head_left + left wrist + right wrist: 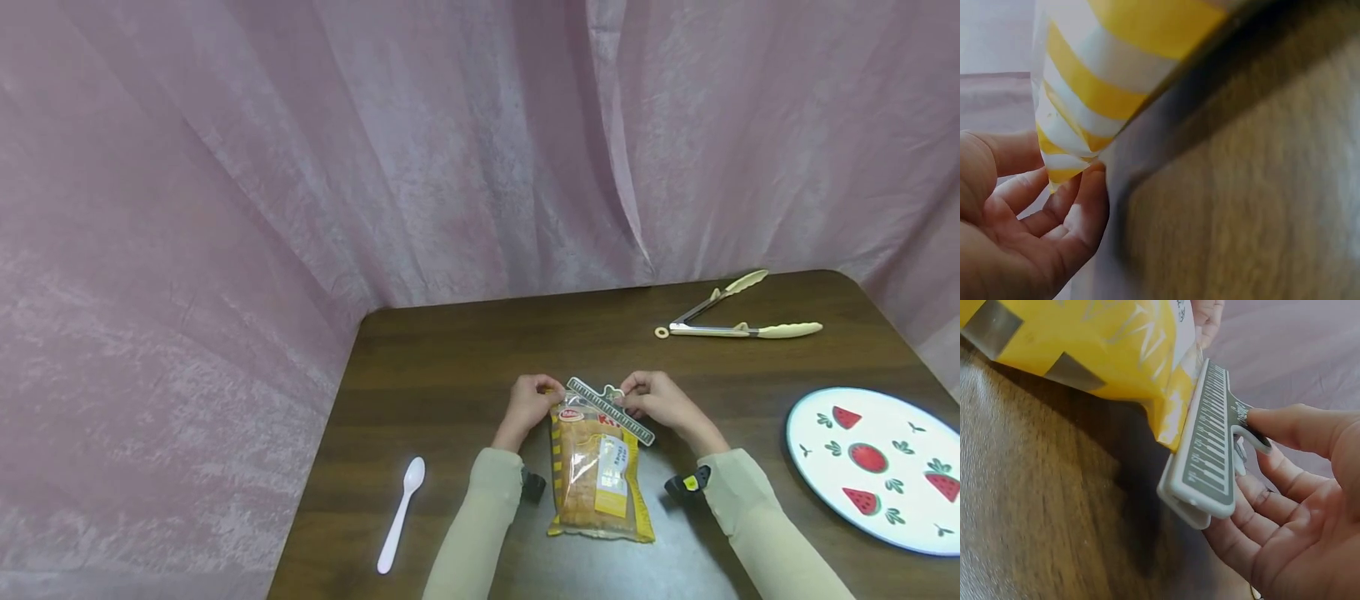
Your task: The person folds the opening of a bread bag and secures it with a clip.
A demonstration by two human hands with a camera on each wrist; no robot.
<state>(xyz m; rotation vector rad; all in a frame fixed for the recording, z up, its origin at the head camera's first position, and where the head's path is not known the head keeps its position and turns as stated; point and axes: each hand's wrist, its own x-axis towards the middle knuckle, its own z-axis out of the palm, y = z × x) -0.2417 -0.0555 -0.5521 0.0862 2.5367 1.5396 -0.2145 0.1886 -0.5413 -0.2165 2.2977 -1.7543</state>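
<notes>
A yellow bread bag point(585, 483) lies on the brown table, its top edge toward the far side. At its upper left corner my left hand point(531, 407) pinches the film, and the left wrist view shows yellow and white stripes there. My right hand point(663, 404) grips the handle of a bag clip point(1207, 450) between thumb and fingers. The clip has a ruler-like printed face and lies slantwise across the top of the bag. In the right wrist view the bag's corner meets the clip's long edge; how much film sits inside the clip is hidden.
A white spoon point(402, 512) lies to the left. Spread tongs with cream tips point(787, 331) rest at the back right. On the right stands a white plate point(817, 458) with watermelon pictures. A pink curtain point(487, 167) hangs behind the table.
</notes>
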